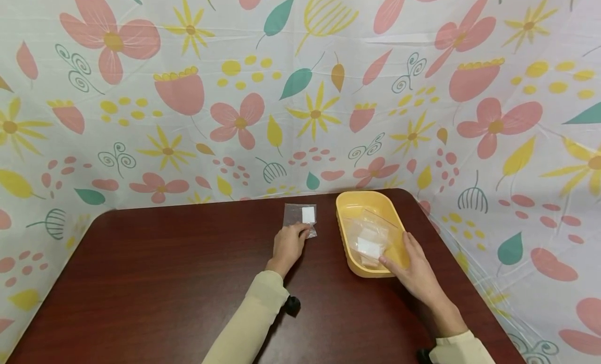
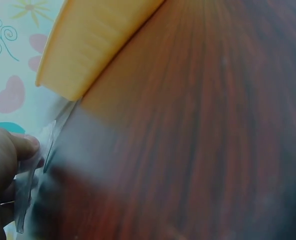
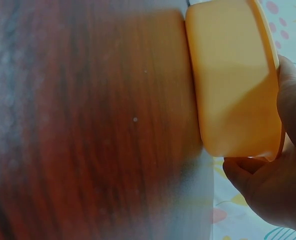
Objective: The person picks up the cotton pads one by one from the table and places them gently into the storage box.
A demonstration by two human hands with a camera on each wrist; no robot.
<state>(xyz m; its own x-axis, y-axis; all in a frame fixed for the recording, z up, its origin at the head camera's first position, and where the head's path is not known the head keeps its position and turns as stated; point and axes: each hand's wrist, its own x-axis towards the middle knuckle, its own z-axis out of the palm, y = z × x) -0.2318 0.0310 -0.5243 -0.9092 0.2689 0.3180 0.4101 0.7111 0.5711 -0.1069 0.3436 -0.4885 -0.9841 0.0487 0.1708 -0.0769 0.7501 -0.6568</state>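
A clear zip bag with a white label (image 1: 308, 215) lies at the far middle of the table. My left hand (image 1: 288, 245) pinches its near edge between thumb and fingers; the left wrist view shows the thumb (image 2: 27, 145) against the thin plastic. To the right stands a yellow plastic basket (image 1: 361, 198), holding several clear bags with white labels (image 1: 369, 246). My right hand (image 1: 418, 274) grips the basket's near right corner, the thumb at the front rim and the fingers along the right side. In the right wrist view the basket wall (image 3: 233, 65) sits beside that hand (image 3: 273, 195).
The dark wooden table (image 1: 155, 280) extends left and toward me. A white curtain with printed flowers (image 1: 239, 119) hangs behind the table and along its right side. A small black device (image 1: 292, 305) is strapped at my left wrist.
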